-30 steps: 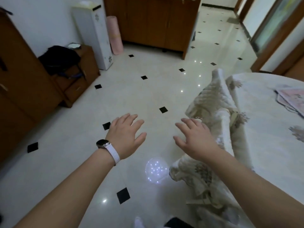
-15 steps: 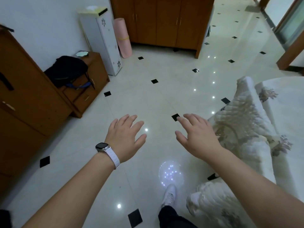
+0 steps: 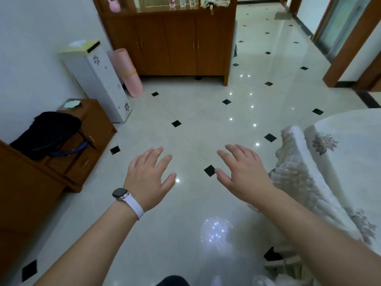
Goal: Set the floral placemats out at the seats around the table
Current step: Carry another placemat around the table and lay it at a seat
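Both hands, left (image 3: 147, 178) and right (image 3: 243, 174), spread flat above glossy tiled floor (image 3: 195, 124).

The table (image 3: 356, 124) is showing at the right edge, lying under a white cloth (image 3: 350, 166) that is carrying a pale purplish flower (image 3: 324, 143) near the rim. One seat (image 3: 299, 172) is standing just beside that rim, wearing a cream quilted cover (image 3: 313, 195) with faded blooms.

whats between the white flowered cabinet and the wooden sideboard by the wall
A rolled pink mat stands on end there, between the white cabinet and the wooden sideboard. The head view shows it.
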